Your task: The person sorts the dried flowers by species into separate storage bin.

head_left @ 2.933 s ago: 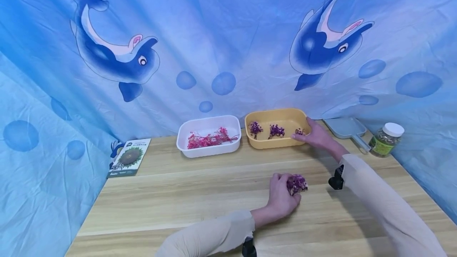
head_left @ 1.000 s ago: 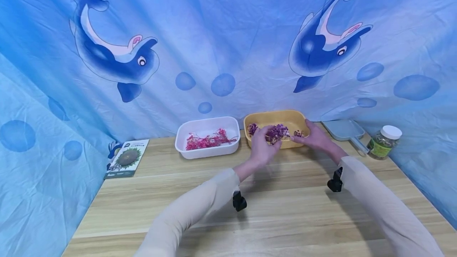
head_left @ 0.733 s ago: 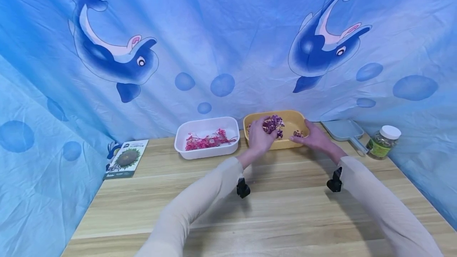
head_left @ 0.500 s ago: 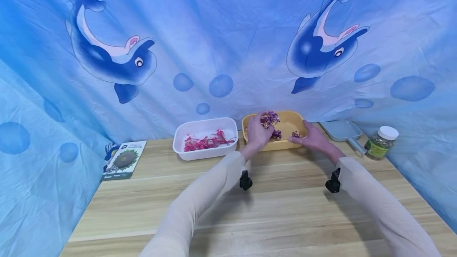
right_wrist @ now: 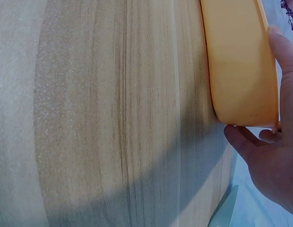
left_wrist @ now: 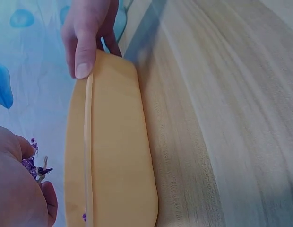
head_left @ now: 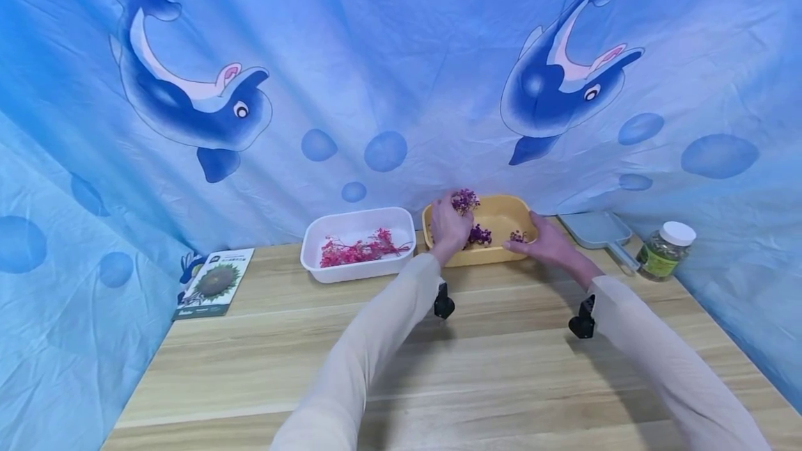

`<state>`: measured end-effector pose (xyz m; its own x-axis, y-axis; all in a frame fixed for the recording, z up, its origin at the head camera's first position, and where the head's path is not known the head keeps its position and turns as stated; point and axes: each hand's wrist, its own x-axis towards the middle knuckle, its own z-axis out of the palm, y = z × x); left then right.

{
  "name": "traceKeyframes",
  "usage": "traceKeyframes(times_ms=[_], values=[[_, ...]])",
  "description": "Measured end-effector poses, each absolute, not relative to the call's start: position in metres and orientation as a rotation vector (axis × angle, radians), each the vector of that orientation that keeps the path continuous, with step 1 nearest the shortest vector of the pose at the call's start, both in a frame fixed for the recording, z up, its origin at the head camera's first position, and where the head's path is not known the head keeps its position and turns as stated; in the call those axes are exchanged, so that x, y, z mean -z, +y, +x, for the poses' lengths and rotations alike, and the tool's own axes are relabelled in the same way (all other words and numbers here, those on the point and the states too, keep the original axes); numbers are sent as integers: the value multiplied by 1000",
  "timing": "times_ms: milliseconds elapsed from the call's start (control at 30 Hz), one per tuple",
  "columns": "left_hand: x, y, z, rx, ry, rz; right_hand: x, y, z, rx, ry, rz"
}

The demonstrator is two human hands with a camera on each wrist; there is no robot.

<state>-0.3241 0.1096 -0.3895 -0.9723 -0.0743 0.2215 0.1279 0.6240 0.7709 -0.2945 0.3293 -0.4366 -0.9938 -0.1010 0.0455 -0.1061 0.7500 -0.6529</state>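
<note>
My left hand [head_left: 451, 225] pinches a sprig of purple dried flowers [head_left: 466, 201] over the left part of a yellow tray [head_left: 501, 254]. In the left wrist view, the sprig's purple blossoms [left_wrist: 32, 163] show between thumb and fingers. At the tray's right end, my right hand [head_left: 551, 242] grips the rim, thumb over the front edge and fingers round the outer end wall. Inside the tray lie purple flower clusters, one near the middle [head_left: 479, 234] and a small one by my right thumb [head_left: 518, 236]. My left hand hides the tray's left end.
Left of the yellow tray stands a white tray [head_left: 370, 271] holding pink dried flowers [head_left: 360, 249]. A sunflower-pictured packet [head_left: 216, 282] lies at far left. On the right are a grey-blue dustpan-like tool [head_left: 598, 230] and a white-lidded jar [head_left: 665, 252]. A blue dolphin curtain [head_left: 388, 75] hangs behind.
My left hand has carried the purple sprig from the table front up to the yellow tray, then toward its back left. My right hand stays on the tray's right end.
</note>
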Motion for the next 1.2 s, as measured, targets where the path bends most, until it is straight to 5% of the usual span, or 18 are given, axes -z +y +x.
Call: traceKeyframes(times_ms=[767, 1200], values=[[399, 119, -332, 1250, -2608, 59, 436, 329, -294, -1108, -2919, 192], [399, 114, -320, 1370, -2469, -225, 437, 327, -293, -1126, -2918, 184]])
